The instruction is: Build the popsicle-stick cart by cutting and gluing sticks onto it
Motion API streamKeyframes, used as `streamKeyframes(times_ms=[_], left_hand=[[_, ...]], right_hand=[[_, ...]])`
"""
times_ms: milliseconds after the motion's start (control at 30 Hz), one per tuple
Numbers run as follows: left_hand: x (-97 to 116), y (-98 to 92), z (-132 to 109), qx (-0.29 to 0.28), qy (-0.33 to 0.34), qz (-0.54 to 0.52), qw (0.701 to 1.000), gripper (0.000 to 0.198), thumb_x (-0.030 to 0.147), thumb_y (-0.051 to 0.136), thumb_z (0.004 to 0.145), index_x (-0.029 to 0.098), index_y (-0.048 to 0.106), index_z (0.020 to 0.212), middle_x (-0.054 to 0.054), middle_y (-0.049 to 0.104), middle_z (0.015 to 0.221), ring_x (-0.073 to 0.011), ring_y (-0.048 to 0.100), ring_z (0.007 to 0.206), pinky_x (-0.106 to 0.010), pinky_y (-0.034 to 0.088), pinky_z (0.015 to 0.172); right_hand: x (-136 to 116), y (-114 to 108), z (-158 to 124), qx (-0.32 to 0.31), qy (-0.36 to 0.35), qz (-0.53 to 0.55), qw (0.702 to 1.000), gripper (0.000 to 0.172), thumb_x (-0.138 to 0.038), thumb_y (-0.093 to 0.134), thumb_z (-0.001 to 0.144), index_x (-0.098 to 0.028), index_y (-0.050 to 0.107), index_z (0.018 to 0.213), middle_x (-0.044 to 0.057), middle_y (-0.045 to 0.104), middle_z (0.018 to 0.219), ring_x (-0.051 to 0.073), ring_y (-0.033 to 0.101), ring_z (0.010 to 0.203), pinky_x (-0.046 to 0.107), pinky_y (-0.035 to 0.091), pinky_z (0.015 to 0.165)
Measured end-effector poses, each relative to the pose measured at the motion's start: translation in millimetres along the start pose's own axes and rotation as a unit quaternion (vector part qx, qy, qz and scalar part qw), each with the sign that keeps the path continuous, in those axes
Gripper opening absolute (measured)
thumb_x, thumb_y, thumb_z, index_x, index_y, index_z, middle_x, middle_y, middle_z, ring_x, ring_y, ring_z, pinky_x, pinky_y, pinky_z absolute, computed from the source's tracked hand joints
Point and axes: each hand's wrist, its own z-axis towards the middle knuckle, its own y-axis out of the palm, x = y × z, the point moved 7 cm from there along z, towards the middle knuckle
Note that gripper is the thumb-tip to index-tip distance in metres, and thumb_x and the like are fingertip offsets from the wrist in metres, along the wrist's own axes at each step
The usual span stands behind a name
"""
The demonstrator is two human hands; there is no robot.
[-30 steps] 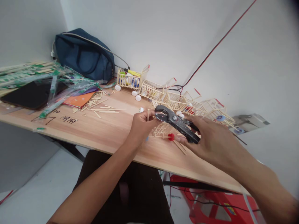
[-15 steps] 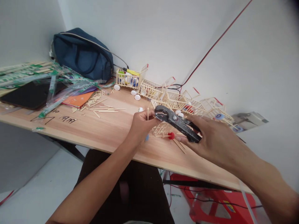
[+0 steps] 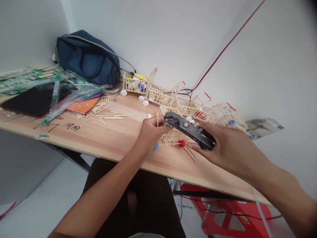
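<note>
My left hand (image 3: 150,131) is closed, with a short wooden stick (image 3: 158,119) standing up between thumb and fingers. Closed around the handles of a black pair of cutters (image 3: 187,128) is my right hand (image 3: 225,140). The jaws meet the left fingertips, and what lies between them is hidden. Under the cutters, a red bottle cap (image 3: 181,143) and a light blue cap (image 3: 156,145) are joined by a thin stick. Loose sticks (image 3: 190,154) lie just right of the red cap.
Along the wall stand several small stick-built carts (image 3: 135,86) with bottle-cap wheels. Cut sticks (image 3: 112,116) are scattered left of my hands. A blue bag (image 3: 86,59), a black tablet-like slab (image 3: 32,100) and orange paper (image 3: 83,106) sit farther left. A red stool (image 3: 235,211) is below the table.
The cutters' jaws and handles have drawn closer together in my right hand. My left hand keeps nearly the same place with the stick.
</note>
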Motion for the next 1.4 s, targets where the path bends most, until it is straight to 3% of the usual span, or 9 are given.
streamKeyframes(times_ms=[200,400,467,700,933,1167,1400], left_hand=[[-0.6,0.7,-0.9,0.001,-0.013,-0.015,1.000,0.020,0.027,0.084,0.062,0.014,0.075,0.074,-0.001,0.070,0.075,-0.0152,0.061,0.077,-0.028,0.045,0.081],[-3.5,0.3,-0.2,0.000,-0.018,-0.013,1.000,0.025,0.031,0.087,0.060,0.014,0.076,0.074,0.000,0.067,0.066,-0.0134,0.058,0.070,-0.026,0.044,0.074],[-4.3,0.5,0.2,-0.002,-0.022,-0.015,1.000,0.025,0.031,0.087,0.058,0.013,0.076,0.073,-0.001,0.066,0.065,-0.0135,0.058,0.069,-0.026,0.043,0.073],[-3.1,2.0,-0.1,-0.007,-0.019,-0.015,1.000,0.024,0.029,0.086,0.060,0.013,0.076,0.075,0.000,0.065,0.064,-0.0124,0.057,0.068,-0.025,0.042,0.071],[-6.9,0.6,0.0,-0.007,-0.025,-0.008,1.000,0.024,0.029,0.085,0.059,0.014,0.075,0.075,0.001,0.064,0.064,-0.0120,0.055,0.067,-0.025,0.042,0.071],[-4.6,2.6,0.8,-0.017,-0.024,-0.002,1.000,0.023,0.029,0.084,0.059,0.014,0.075,0.074,-0.001,0.068,0.070,-0.0138,0.059,0.071,-0.026,0.043,0.073],[-2.4,3.6,0.2,-0.012,-0.026,0.008,1.000,0.023,0.029,0.084,0.060,0.014,0.075,0.074,-0.001,0.067,0.068,-0.0135,0.058,0.068,-0.025,0.044,0.069]], right_hand=[[3.0,2.7,-1.2,-0.029,0.021,-0.021,0.999,0.055,-0.071,0.046,0.084,-0.020,0.065,0.092,0.007,0.068,0.068,0.026,0.063,0.059,0.031,0.036,0.054],[4.8,6.5,-3.7,-0.018,-0.022,-0.020,0.999,0.055,-0.067,0.053,0.084,-0.019,0.061,0.109,0.011,0.069,0.091,0.029,0.065,0.078,0.033,0.040,0.061],[6.1,6.8,-4.4,-0.012,-0.022,-0.019,0.999,0.053,-0.064,0.056,0.084,-0.019,0.060,0.112,0.011,0.069,0.091,0.028,0.065,0.078,0.033,0.041,0.062],[2.8,5.4,-3.8,0.001,-0.026,0.012,1.000,0.047,-0.062,0.054,0.086,-0.019,0.063,0.103,0.010,0.071,0.092,0.028,0.066,0.076,0.032,0.040,0.061],[1.7,4.1,-4.7,-0.007,-0.006,0.027,1.000,0.049,-0.066,0.053,0.084,-0.020,0.064,0.095,0.007,0.068,0.075,0.024,0.063,0.064,0.031,0.039,0.058],[2.3,4.3,-7.1,-0.025,0.015,-0.006,1.000,0.062,-0.078,0.043,0.083,-0.020,0.065,0.090,0.006,0.064,0.063,0.023,0.058,0.054,0.031,0.033,0.053],[2.6,3.9,-5.9,-0.029,0.010,-0.032,0.999,0.066,-0.079,0.037,0.085,-0.019,0.065,0.092,0.008,0.065,0.070,0.025,0.060,0.062,0.031,0.031,0.054]])
